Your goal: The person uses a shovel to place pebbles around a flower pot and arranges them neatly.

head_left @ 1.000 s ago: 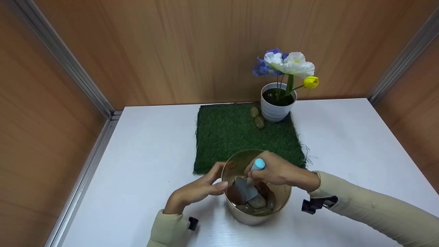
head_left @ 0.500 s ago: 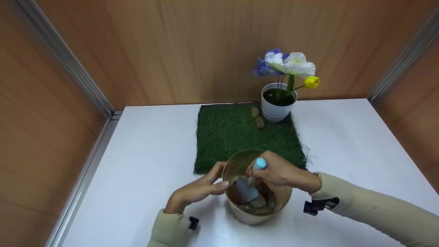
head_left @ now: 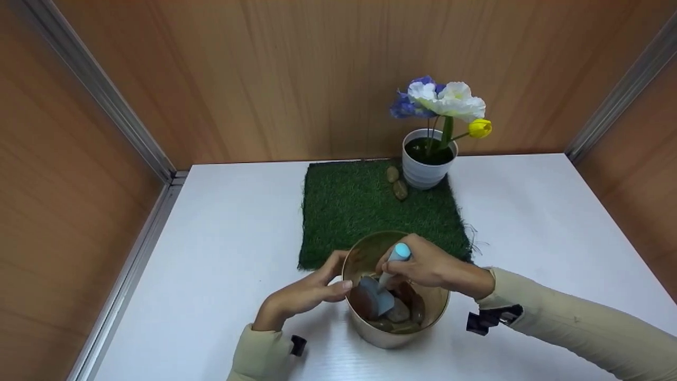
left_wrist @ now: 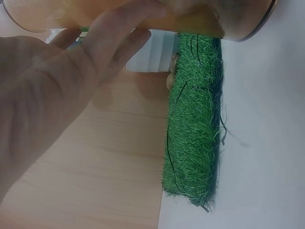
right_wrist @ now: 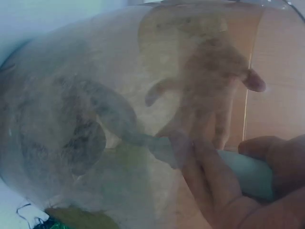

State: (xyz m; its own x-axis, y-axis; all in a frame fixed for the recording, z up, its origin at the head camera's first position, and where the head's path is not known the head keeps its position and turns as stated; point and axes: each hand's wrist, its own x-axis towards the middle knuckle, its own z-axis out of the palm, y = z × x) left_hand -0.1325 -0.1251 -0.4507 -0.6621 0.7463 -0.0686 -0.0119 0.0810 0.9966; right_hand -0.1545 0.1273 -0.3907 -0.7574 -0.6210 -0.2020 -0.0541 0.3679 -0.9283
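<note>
An amber see-through bowl [head_left: 389,339] with dark stones [head_left: 398,312] inside stands at the table's front. Inside it, my right hand [head_left: 426,263] grips the light blue handle of a small shovel [head_left: 401,252]; its grey-blue blade lies among the stones. The right wrist view shows fingers wrapped round that handle [right_wrist: 248,174] through the hazy wall. My left hand [head_left: 302,290] rests against the bowl's left side, thumb at the rim and fingers stretched along the outer wall. In the left wrist view, these fingers [left_wrist: 114,36] lie along the bowl [left_wrist: 190,19].
Behind the bowl lies a green turf mat [head_left: 344,206]. On its back right part stand a white flowerpot [head_left: 424,173] with white, purple and yellow flowers [head_left: 455,100] and two brown stones [head_left: 400,189]. Wooden panels [head_left: 296,79] enclose the white table [head_left: 227,227].
The shovel's blade has shifted slightly left in the bowl, and more of a grey stone beside it shows. My left hand has stayed in place.
</note>
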